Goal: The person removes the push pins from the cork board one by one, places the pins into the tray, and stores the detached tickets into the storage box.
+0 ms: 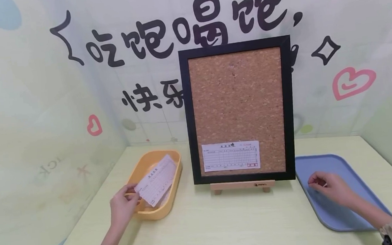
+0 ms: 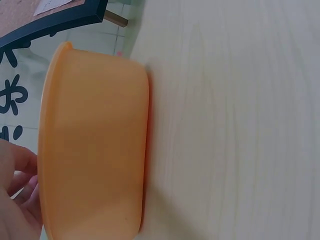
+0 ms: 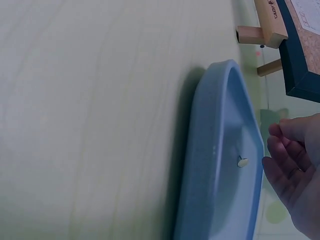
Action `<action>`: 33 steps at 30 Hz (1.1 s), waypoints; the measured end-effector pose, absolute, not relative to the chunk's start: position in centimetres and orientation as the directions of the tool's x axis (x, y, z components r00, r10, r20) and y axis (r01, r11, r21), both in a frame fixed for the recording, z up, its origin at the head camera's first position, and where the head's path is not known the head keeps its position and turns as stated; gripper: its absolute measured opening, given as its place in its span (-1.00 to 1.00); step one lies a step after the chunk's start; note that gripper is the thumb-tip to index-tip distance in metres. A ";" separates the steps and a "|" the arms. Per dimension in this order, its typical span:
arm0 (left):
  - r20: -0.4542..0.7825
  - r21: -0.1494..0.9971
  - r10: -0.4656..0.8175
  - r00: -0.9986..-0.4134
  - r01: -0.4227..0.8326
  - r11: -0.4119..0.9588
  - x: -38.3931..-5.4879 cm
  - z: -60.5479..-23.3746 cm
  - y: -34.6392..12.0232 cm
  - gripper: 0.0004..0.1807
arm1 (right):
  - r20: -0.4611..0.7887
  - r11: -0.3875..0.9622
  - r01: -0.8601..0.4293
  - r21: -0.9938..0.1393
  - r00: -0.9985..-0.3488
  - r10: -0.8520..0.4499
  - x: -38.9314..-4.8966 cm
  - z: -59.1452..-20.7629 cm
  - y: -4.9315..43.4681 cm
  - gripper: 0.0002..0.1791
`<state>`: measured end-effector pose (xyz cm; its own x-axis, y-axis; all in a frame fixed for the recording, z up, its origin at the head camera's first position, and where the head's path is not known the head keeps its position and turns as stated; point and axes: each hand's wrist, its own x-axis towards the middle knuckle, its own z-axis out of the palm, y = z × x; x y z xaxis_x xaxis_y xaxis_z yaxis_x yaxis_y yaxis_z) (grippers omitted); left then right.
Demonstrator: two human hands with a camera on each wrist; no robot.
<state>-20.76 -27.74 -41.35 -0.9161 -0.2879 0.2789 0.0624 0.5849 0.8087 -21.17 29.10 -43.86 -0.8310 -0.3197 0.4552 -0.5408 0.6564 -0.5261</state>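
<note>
My left hand (image 1: 122,204) pinches a corner of a printed receipt slip (image 1: 154,182), which tilts over more paper in the orange basket (image 1: 177,174). In the left wrist view, the basket's wall (image 2: 95,145) hides the slip. Over the blue tray (image 1: 334,219), my right hand (image 1: 333,188) has its thumb and index fingertips together; I cannot tell whether something tiny is between them. A thumbtack (image 3: 242,162) lies in the tray below those fingers. Another receipt slip (image 1: 230,156) hangs low on the left of a black-framed cork board (image 1: 237,99), with a small dark spot at its top edge.
The cork board leans on a small wooden easel (image 1: 242,185) at the table's back middle, between basket and tray. A pale wood table (image 1: 226,228) lies under everything. Behind rises a printed backdrop (image 1: 150,76) with black lettering and hearts.
</note>
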 end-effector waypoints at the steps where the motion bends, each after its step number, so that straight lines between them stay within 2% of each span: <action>1: 0.274 0.807 -0.270 -0.923 0.068 0.587 -20.7 -41.3 -27.8 -0.66 | 0.459 0.655 -0.542 -0.526 -0.830 -0.318 -21.1 -44.0 29.2 -0.82; 6: 0.267 0.793 -0.201 -0.942 0.096 0.602 -20.8 -41.5 -28.0 -0.64 | 0.450 0.671 -0.525 -0.524 -0.839 -0.305 -20.9 -44.7 29.6 -0.82; 13: 0.287 0.745 -0.164 -0.944 0.113 0.657 -21.1 -41.6 -28.0 -0.70 | 0.431 0.696 -0.493 -0.522 -0.856 -0.284 -20.7 -45.4 30.0 -0.82; 25: 0.266 0.729 -0.171 -0.949 0.082 0.680 -21.0 -41.7 -28.2 -0.71 | 0.441 0.697 -0.488 -0.525 -0.857 -0.268 -20.1 -46.0 31.1 -0.81; 33: 0.310 0.700 -0.160 -0.937 0.112 0.706 -21.0 -41.9 -28.1 -0.72 | 0.377 0.701 -0.462 -0.543 -0.880 -0.288 -19.9 -46.2 31.6 -0.86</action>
<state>-21.04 -28.14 -41.95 -0.9371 -0.1595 0.3104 0.1116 0.7056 0.6998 -19.89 31.63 -46.23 -0.8803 -0.2880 0.3771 -0.4620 0.7013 -0.5428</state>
